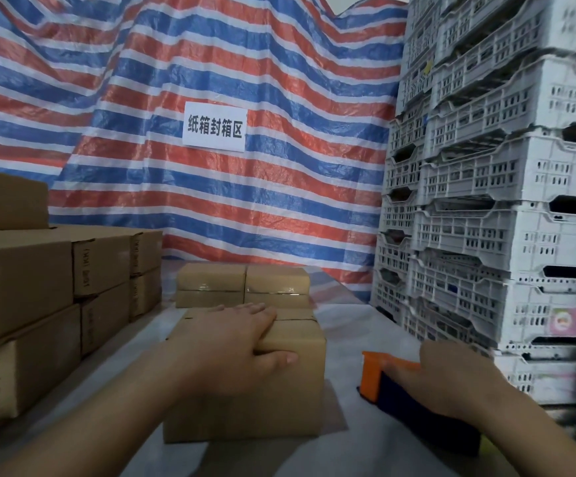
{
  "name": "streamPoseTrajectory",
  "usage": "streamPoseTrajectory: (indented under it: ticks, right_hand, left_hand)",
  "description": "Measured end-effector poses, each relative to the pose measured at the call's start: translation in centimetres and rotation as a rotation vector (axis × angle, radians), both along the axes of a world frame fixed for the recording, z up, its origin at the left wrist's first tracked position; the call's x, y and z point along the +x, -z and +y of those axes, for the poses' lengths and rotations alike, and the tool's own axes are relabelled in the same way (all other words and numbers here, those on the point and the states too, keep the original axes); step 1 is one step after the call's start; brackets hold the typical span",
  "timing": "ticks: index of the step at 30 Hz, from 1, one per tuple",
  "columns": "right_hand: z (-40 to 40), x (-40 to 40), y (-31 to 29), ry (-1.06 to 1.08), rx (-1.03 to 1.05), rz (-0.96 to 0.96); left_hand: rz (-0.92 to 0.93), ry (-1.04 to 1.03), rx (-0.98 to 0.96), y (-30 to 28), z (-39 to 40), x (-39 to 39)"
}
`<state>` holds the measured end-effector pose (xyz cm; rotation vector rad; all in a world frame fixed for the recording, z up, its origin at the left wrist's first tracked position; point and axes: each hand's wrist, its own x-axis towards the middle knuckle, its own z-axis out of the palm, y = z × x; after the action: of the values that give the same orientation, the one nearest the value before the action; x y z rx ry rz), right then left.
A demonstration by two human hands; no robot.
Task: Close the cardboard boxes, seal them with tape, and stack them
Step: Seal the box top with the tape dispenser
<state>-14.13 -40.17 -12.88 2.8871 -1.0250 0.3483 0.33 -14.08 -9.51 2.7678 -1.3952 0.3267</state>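
My right hand (452,383) is nearest me, curled around the tape gun (400,394), which sits on the table (365,339) just right of the box (245,383). My left hand (231,342) lies flat on the box, fingers straight over the top flaps and thumb down its near face, pressing them shut; no tape is on the seam yet that I can see.

Biggest risk first: the crates (503,201) tower to the right of the box, and a wide swing of the gun could knock them. The stack (38,287) left of the box leaves little room to slide that way. The sealed boxes (243,285) sit just behind the box, touching or nearly so (I can't tell which), so a hard pull of tape could shove it into them. Smallest: if my left palm eases off, the flaps may spring up and the tape would land crooked.
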Motion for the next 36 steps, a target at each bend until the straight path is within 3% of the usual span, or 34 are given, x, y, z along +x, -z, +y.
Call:
streamPoseTrajectory:
  ticks: [3, 8, 13, 17, 19, 23, 28, 31, 36]
  right_hand:
    - [-0.4, -0.5, 1.8, 0.0, 0.049, 0.007]
    - [0.0, -0.4, 3.7, 0.026, -0.103, -0.104]
    - [-0.9, 0.8, 2.2, 0.016, -0.057, -0.377]
    - [-0.3, 2.5, -3.1, -0.145, 0.172, -0.715]
    - [1.2, 3.6, -6.4, -0.207, 0.396, -0.837]
    - [4.7, 6.3, -11.2, -0.414, 0.88, -0.857]
    - [7.4, 9.4, -12.8, -0.626, 1.175, -0.709]
    - [8.0, 10.5, -12.3, -0.654, 1.204, -0.588]
    - [8.2, 11.5, -11.8, -0.643, 1.144, -0.531]
  left_hand:
    - [-0.004, -0.014, 0.001, -0.1, 0.0, 0.0]
    - [-0.005, -0.011, 0.005, 0.0, 0.1, 0.0]
    - [-0.011, -0.003, 0.014, -0.3, 0.3, -0.3]
    - [0.04, 0.013, 0.004, -0.5, 0.3, -0.2]
    - [0.081, 0.022, -0.011, -0.6, 0.2, -0.2]
    - [0.204, 0.019, -0.061, -1.3, 0.5, -0.1]
    - [0.466, 0.118, -0.294, -2.2, 1.9, 0.3]
    - [0.753, 0.157, -0.592, -2.2, 2.8, 0.9]
    - [1.112, -0.022, -1.174, -2.3, 2.3, 2.2]
